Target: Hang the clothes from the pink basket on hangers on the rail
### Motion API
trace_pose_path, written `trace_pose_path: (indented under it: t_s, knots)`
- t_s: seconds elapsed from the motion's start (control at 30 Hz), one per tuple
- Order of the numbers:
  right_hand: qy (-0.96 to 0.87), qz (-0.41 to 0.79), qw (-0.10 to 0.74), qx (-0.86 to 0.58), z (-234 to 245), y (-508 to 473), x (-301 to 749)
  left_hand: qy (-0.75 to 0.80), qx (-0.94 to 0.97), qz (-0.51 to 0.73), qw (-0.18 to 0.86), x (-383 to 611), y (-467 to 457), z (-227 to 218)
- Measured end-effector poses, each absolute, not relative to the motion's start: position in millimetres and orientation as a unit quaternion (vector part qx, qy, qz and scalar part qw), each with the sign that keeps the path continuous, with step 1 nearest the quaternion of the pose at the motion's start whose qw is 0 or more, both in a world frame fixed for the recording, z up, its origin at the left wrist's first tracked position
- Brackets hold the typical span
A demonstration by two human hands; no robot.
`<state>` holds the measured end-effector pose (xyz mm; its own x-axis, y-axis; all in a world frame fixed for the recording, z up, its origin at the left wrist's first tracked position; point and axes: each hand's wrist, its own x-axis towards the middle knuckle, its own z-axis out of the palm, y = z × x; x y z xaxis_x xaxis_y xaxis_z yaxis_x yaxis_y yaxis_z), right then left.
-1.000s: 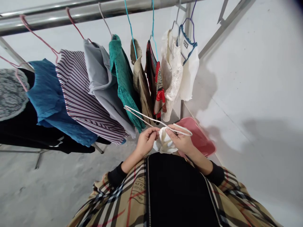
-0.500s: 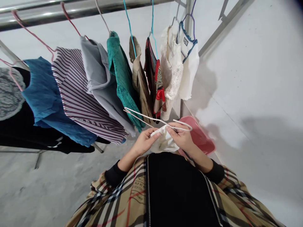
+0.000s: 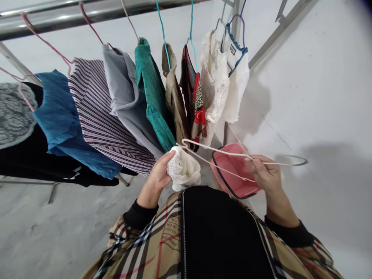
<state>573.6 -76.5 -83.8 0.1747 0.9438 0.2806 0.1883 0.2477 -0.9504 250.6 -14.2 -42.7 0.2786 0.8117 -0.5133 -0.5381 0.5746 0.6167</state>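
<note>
My left hand's grip is closed on the crumpled white lace garment just left of the pink plastic basket, while my right hand pinches the thin white wire hanger above it, and I judge the hanger's tip likely to snag the lace.

White wall on the R, grey concrete floor below. 1 steel rail runs across the top w/ hung clothes; soft shadows on the wall.

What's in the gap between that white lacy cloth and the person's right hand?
In the head view, the white wire hanger bridges the gap from the right hand to the white lacy cloth; the pink basket sits lower, behind it.
</note>
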Motion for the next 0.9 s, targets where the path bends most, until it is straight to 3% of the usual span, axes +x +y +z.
trace_pose_path:
  t_s: [0.27,0.43,0.53,0.67,0.73,0.9]
  knots:
    - [-0.678,0.318,0.430,-0.505,-64,-73,549,0.430,0.269,0.430,0.747,250,-11,-38]
    - [-0.643,0.368,0.458,-0.492,-82,-57,486,0.423,0.482,0.314,0.700,274,-23,-40]
    - [-0.627,0.377,0.472,-0.491,-95,-50,471,0.371,0.698,0.246,0.561,282,-30,-36]
    - [-0.623,0.384,0.492,-0.471,-102,-46,477,0.413,0.856,0.233,0.207,274,-30,-27]
    - [-0.625,0.374,0.514,-0.453,-101,-45,483,0.410,0.878,0.231,0.089,268,-27,-24]
    - [-0.656,0.358,0.511,-0.425,-88,-38,491,0.396,0.899,0.173,0.068,264,-24,-28]
